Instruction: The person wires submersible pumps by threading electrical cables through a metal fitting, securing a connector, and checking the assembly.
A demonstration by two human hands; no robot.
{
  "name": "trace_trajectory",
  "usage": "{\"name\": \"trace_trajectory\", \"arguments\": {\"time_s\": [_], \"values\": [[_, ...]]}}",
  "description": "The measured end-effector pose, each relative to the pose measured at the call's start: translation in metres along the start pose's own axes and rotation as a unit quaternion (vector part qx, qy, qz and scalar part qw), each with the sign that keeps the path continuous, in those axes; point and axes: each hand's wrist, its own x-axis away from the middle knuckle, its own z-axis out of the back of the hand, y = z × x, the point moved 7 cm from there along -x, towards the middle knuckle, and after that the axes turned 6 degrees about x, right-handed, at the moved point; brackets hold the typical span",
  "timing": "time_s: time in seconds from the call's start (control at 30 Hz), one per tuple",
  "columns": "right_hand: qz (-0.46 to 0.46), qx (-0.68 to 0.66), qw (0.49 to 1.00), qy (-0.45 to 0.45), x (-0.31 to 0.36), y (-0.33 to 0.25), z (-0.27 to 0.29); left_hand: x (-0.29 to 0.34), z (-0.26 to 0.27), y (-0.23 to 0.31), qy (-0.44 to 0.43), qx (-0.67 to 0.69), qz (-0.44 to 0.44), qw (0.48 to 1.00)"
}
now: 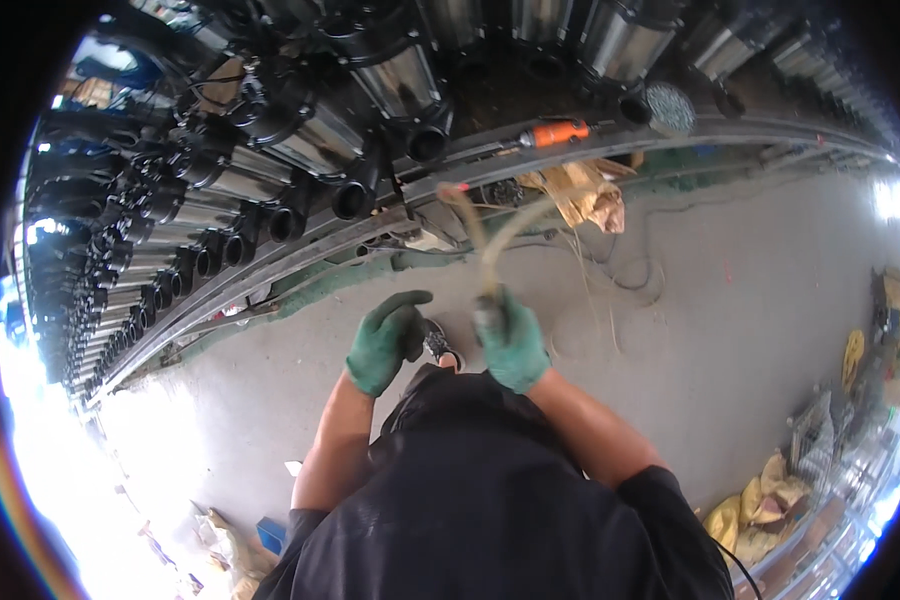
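Note:
Both of my hands wear green gloves with dark fingers and palms. My left hand (pixel 388 342) hovers over the floor in front of my body, its index finger stretched to the right; nothing shows in it. Close by on the right, my right hand (pixel 511 343) is closed around a dark object whose kind I cannot make out. From that grip rises a pale yellowish hose-like strand (pixel 489 262), smeared by motion, that forks into two. One branch leans up toward the rail and has a reddish tip. The other curves right toward a crumpled brown bag.
Rows of black and silver pump-like units (pixel 395 85) stand along a metal rail (pixel 300 245). An orange power tool (pixel 555 133) and a round container of small metal parts (pixel 670 110) sit there. Below is the brown bag (pixel 595 205); a dark hose (pixel 630 287) lies on the floor. Yellow sacks (pixel 760 505) lie lower right.

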Motion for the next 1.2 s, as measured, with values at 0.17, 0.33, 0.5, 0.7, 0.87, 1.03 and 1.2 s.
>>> {"name": "trace_trajectory", "arguments": {"time_s": [0.17, 0.33, 0.5, 0.7, 0.87, 1.03, 1.2], "values": [[-0.116, -0.341, 0.89, 0.278, 0.029, 0.072, 0.077, -0.057, 0.025, 0.0, 0.078, -0.095, 0.045, 0.991], [0.052, -0.182, 0.906, 0.378, 0.063, -0.027, 0.186, -0.096, 0.005, 0.005, 0.044, -0.075, 0.102, 0.991], [0.081, -0.208, 0.883, 0.413, 0.082, -0.034, 0.231, -0.182, -0.067, 0.054, -0.012, -0.504, -0.236, 0.831], [-0.001, -0.193, 0.859, 0.474, 0.122, 0.023, 0.242, -0.358, -0.128, 0.079, -0.037, -0.715, -0.238, 0.656], [-0.074, -0.134, 0.832, 0.533, 0.196, 0.069, 0.252, -0.462, -0.106, 0.048, -0.02, -0.783, -0.157, 0.601], [-0.111, -0.142, 0.815, 0.551, 0.212, 0.093, 0.249, -0.481, -0.093, 0.048, 0.048, -0.766, -0.257, 0.587], [-0.122, -0.216, 0.767, 0.592, 0.221, 0.108, 0.244, -0.458, -0.14, 0.052, 0.049, -0.774, -0.26, 0.575]]}}
